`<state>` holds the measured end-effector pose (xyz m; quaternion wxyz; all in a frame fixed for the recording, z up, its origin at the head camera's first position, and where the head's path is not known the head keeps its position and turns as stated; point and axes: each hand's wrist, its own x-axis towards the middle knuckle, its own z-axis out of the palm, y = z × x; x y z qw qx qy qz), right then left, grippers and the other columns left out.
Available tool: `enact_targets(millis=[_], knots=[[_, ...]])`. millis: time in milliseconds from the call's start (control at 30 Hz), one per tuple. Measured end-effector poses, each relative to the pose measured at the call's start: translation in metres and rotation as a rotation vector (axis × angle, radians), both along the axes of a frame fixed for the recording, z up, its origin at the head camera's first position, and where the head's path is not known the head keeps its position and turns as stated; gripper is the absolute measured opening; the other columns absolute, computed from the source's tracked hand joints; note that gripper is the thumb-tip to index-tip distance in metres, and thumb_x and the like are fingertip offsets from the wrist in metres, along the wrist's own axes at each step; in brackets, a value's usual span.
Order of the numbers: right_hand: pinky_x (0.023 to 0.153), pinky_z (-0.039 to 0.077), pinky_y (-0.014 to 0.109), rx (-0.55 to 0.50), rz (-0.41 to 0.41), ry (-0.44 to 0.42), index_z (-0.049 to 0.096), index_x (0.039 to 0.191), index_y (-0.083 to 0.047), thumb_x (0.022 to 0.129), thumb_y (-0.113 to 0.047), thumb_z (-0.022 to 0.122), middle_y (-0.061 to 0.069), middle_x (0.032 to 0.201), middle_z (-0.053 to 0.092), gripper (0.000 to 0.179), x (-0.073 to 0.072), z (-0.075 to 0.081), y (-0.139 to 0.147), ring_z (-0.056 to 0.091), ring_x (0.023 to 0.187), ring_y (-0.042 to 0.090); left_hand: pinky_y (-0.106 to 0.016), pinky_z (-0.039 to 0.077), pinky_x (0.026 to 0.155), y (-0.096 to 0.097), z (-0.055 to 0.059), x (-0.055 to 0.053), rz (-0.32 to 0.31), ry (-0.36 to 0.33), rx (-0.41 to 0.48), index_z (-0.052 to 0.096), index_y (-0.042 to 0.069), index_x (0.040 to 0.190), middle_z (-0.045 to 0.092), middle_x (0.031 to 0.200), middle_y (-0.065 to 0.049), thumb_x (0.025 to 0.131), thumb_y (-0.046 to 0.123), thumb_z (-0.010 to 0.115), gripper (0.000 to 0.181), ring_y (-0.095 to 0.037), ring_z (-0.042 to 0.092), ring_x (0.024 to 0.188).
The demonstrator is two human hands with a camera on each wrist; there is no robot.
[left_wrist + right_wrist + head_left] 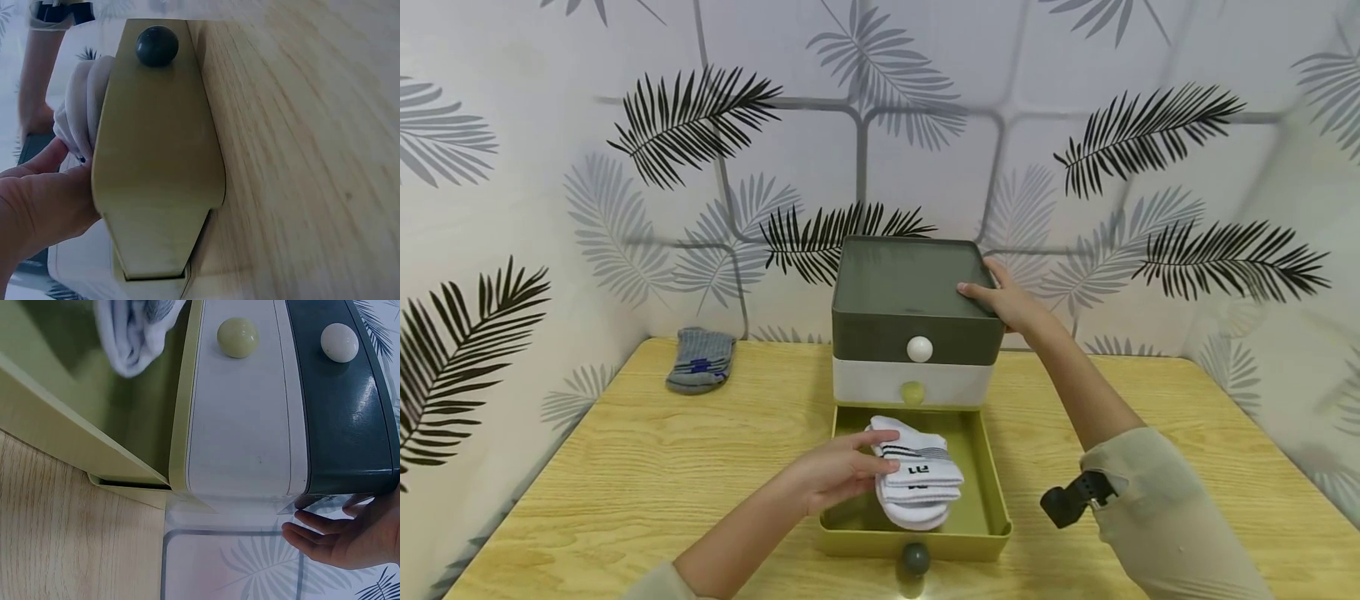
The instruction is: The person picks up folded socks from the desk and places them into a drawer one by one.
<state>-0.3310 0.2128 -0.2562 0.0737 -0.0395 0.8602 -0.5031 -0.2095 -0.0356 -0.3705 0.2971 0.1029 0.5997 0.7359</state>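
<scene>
A folded pair of white socks (917,475) with dark stripes and lettering is at the pulled-out olive drawer (992,492), rising above its front wall in the left wrist view. My left hand (842,471) pinches the socks by their left edge, fingers over the top. At the back, my right hand (1011,302) rests on the right edge of the dark green top tier (917,279) of the drawer box. Its thumb lies on the top; the other fingers are along the side, loosely extended in the right wrist view. Beneath that tier sits a white drawer (240,419).
A folded pair of grey socks (702,360) with blue marks lies at the table's back left. The wooden table (700,467) backs onto a leaf-patterned curtain (925,150). Round knobs stick out from the drawer fronts, including a dark knob (157,46) on the olive one.
</scene>
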Motion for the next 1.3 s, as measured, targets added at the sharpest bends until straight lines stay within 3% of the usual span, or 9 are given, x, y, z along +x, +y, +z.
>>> enact_targets(millis=[200, 400, 567, 667, 867, 967, 1033, 1100, 1300], knots=[[0.094, 0.035, 0.052, -0.004, -0.007, 0.001, -0.008, 0.148, -0.018, 0.094, -0.035, 0.050, 0.019, 0.150, -0.002, 0.081, 0.003, 0.000, -0.001, 0.033, 0.123, 0.041, -0.036, 0.045, 0.087, 0.026, -0.011, -0.006, 0.049, -0.018, -0.069, 0.035, -0.009, 0.136, 0.051, 0.117, -0.023, 0.085, -0.013, 0.053, 0.054, -0.024, 0.057, 0.096], [0.095, 0.035, 0.050, -0.004, -0.005, -0.001, -0.007, 0.149, -0.019, 0.094, -0.035, 0.050, 0.018, 0.150, -0.003, 0.081, 0.003, 0.000, -0.003, 0.033, 0.124, 0.040, -0.038, 0.047, 0.083, 0.041, -0.022, -0.008, 0.033, -0.003, -0.150, 0.040, -0.006, 0.134, 0.052, 0.111, -0.019, 0.081, -0.018, 0.055, 0.057, -0.026, 0.058, 0.093], [0.094, 0.035, 0.050, -0.002, -0.002, 0.001, -0.007, 0.149, -0.019, 0.094, -0.035, 0.050, 0.018, 0.151, -0.003, 0.081, 0.002, 0.000, -0.003, 0.033, 0.124, 0.041, -0.036, 0.050, 0.076, 0.048, -0.022, -0.011, 0.007, 0.051, -0.228, 0.044, -0.003, 0.133, 0.048, 0.116, -0.019, 0.078, -0.020, 0.057, 0.059, -0.025, 0.058, 0.088], [0.094, 0.034, 0.052, -0.006, -0.006, 0.001, -0.007, 0.149, -0.019, 0.094, -0.035, 0.050, 0.018, 0.150, -0.003, 0.081, 0.002, 0.002, -0.002, 0.032, 0.124, 0.042, -0.035, 0.051, 0.073, 0.051, -0.021, -0.013, -0.019, 0.172, -0.337, 0.047, -0.002, 0.132, 0.047, 0.119, -0.021, 0.077, -0.018, 0.061, 0.059, -0.025, 0.056, 0.088], [0.093, 0.036, 0.053, -0.019, -0.012, 0.005, -0.008, 0.148, -0.019, 0.094, -0.034, 0.050, 0.019, 0.150, 0.001, 0.081, 0.001, 0.003, 0.001, 0.033, 0.124, 0.042, -0.033, 0.043, 0.074, 0.051, -0.015, -0.014, -0.118, 0.564, -0.679, 0.051, 0.004, 0.131, 0.054, 0.121, -0.015, 0.079, 0.000, 0.069, 0.056, -0.024, 0.050, 0.096], [0.092, 0.036, 0.053, -0.016, -0.016, 0.004, -0.008, 0.148, -0.019, 0.094, -0.034, 0.050, 0.019, 0.150, 0.002, 0.081, 0.001, 0.003, 0.002, 0.033, 0.124, 0.042, -0.037, 0.044, 0.081, 0.047, -0.012, -0.013, -0.155, 0.629, -0.755, 0.048, 0.007, 0.134, 0.054, 0.124, -0.014, 0.082, 0.010, 0.069, 0.057, -0.026, 0.052, 0.102], [0.093, 0.036, 0.053, -0.012, -0.015, 0.000, -0.007, 0.149, -0.018, 0.094, -0.034, 0.050, 0.019, 0.150, 0.002, 0.080, 0.001, 0.002, 0.002, 0.033, 0.124, 0.042, -0.042, 0.041, 0.088, 0.041, -0.009, -0.014, -0.163, 0.635, -0.748, 0.045, 0.008, 0.136, 0.049, 0.129, -0.017, 0.084, 0.014, 0.068, 0.058, -0.029, 0.048, 0.112], [0.093, 0.035, 0.052, -0.009, -0.014, -0.006, -0.007, 0.149, -0.019, 0.094, -0.035, 0.050, 0.020, 0.150, 0.001, 0.080, 0.000, 0.001, 0.002, 0.033, 0.124, 0.042, -0.043, 0.044, 0.084, 0.031, -0.006, -0.018, -0.156, 0.614, -0.704, 0.044, 0.007, 0.137, 0.050, 0.124, -0.021, 0.084, 0.016, 0.068, 0.058, -0.031, 0.051, 0.106], [0.093, 0.035, 0.053, -0.014, -0.010, -0.005, -0.007, 0.149, -0.021, 0.093, -0.036, 0.050, 0.020, 0.149, 0.004, 0.081, -0.001, 0.000, 0.002, 0.033, 0.124, 0.041, -0.044, 0.046, 0.085, -0.020, 0.011, -0.034, -0.177, 0.407, -0.309, 0.040, 0.000, 0.138, 0.046, 0.125, -0.024, 0.090, 0.013, 0.060, 0.053, -0.033, 0.053, 0.104]])
